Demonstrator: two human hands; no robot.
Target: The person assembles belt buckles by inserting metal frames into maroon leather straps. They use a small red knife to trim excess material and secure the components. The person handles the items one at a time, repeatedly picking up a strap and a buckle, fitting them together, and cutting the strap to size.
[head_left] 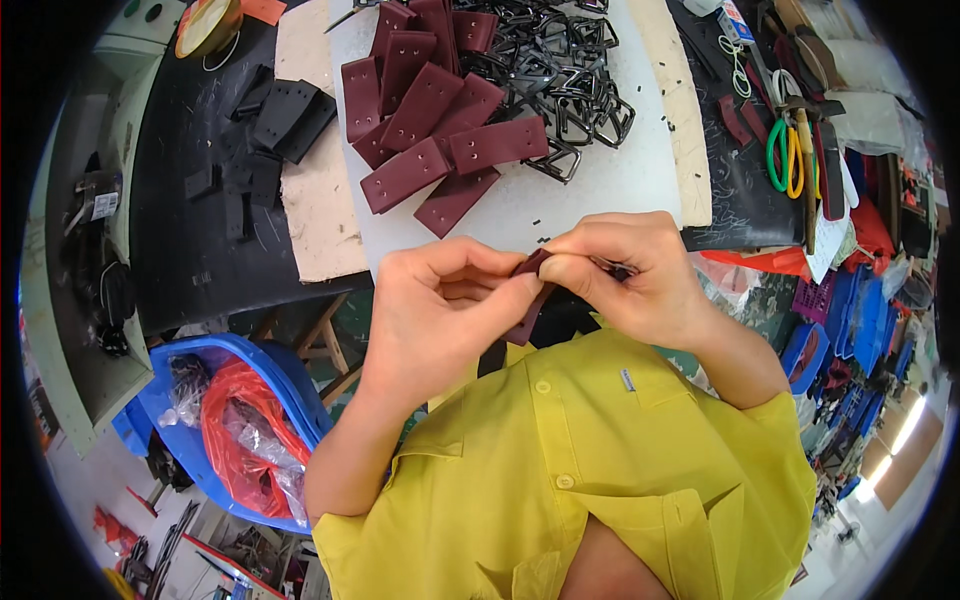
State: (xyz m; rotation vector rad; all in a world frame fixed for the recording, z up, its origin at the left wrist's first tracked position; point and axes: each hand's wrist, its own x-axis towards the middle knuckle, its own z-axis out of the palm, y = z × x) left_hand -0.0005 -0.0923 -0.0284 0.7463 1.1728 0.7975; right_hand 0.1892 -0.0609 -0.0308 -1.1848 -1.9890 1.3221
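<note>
A burgundy leather strap piece (527,324) is pinched between my two hands just in front of my chest, at the near edge of the table. My left hand (440,305) is closed on its left side, thumb and forefinger pressed together. From the right, my right hand (635,275) grips its upper end the same way. Something dark shows under the right fingers, too covered to name. Beyond my hands lies a pile of burgundy strap pieces (425,105) with punched holes. Beside it is a heap of dark metal buckles (565,75).
A white board (610,190) lies over a beige sheet (315,215) on the black tabletop. Black leather pieces (292,120) are at the left. Scissors with green and yellow handles (795,160) lie at the right. A blue bin (185,440) with red bags stands at lower left.
</note>
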